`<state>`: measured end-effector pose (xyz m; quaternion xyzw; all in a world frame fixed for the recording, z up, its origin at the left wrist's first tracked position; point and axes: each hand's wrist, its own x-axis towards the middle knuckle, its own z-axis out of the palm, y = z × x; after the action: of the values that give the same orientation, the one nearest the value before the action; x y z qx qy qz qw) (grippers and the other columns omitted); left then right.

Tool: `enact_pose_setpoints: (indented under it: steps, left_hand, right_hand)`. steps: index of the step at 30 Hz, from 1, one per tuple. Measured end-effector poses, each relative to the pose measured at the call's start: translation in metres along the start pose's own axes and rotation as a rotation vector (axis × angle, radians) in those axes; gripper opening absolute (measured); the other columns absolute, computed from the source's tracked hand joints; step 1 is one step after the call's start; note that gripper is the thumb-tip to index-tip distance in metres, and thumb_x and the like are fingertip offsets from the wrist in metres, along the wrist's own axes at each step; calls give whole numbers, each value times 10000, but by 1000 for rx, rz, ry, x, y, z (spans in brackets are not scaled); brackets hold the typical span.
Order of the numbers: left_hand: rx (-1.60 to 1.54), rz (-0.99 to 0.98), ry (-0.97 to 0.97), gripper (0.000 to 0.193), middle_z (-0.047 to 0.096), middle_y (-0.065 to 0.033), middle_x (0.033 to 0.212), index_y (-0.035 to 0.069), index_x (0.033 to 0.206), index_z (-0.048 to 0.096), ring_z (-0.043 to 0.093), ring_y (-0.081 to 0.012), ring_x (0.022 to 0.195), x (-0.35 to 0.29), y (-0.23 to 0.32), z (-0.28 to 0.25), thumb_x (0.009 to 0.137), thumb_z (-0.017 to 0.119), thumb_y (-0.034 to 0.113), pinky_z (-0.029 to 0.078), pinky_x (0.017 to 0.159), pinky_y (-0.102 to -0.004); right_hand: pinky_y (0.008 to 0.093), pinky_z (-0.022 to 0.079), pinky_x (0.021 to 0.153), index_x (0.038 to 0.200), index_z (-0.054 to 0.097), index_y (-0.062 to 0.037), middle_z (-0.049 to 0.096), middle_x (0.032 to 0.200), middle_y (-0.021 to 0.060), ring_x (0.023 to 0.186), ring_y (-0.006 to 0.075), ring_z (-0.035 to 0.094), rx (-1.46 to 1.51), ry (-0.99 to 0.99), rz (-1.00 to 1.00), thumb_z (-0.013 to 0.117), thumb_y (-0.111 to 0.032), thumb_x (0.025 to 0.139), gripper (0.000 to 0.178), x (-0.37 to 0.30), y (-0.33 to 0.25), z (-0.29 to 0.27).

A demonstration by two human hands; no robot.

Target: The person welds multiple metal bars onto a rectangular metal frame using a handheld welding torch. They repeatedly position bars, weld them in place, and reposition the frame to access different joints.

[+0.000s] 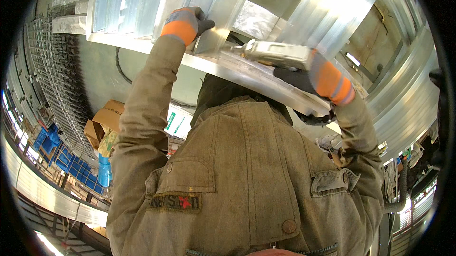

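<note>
My left hand [184,24], in a grey and orange work glove, rests at the near end of a ribbed, shiny metal panel [142,4]. Its fingers are curled and the thumb points right; whatever lies between them is too small or hidden to make out. A power drill [280,53] with a pale metallic body is gripped in my right hand [327,78], gloved likewise. The drill's tip points left over a metal frame rail [270,85], a short way right of my left hand. Motion blurs the drill slightly.
A second ribbed metal panel [332,4] lies to the right. Stacked metal racks [59,66] stand at the left, with an opened cardboard box [105,118] and blue crates [78,168] below. A dark cable [121,66] runs along the floor beyond my left arm.
</note>
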<state>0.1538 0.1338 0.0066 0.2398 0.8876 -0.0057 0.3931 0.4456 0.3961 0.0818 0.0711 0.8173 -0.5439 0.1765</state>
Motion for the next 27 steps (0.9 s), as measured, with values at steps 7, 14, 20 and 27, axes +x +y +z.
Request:
enact_pose_setpoints:
  steps: [7, 14, 20, 27]
  left_hand:
    - [-612, 239, 329, 273, 836, -68, 1041, 71, 1198, 845, 734, -184, 890, -50, 48, 18, 1067, 789, 304, 609, 853, -362]
    - [-413, 232, 44, 878, 634, -190, 1545, 118, 1586, 598, 660, -404, 1384, -48, 188, 63, 890, 903, 558, 540, 1179, -482]
    - [-642, 122, 58, 641, 769, -192, 1310, 64, 1515, 652, 733, -307, 1206, -43, 197, 73, 984, 831, 376, 573, 1054, -423]
    - [-1128, 153, 186, 554, 769, -147, 1299, -66, 1496, 648, 696, -214, 1126, -34, 154, 82, 1092, 679, 312, 556, 1019, -368]
  right_hand:
    - [285, 523, 642, 1244, 792, 3, 729, 877, 18, 728, 98, 652, 45, 591, 347, 863, -205, 1013, 318, -104, -70, -51]
    - [306, 548, 667, 1193, 778, -14, 733, 867, 16, 745, 115, 663, 179, 889, 473, 880, -159, 994, 267, -178, -54, -43]
    - [324, 603, 793, 1301, 762, -8, 790, 1006, 65, 878, 143, 728, -8, 913, 267, 873, -149, 996, 354, -200, -40, -21]
    - [325, 615, 871, 1365, 763, -26, 834, 1135, 104, 959, 160, 776, 43, 770, 290, 851, -146, 1005, 389, -209, -41, -15]
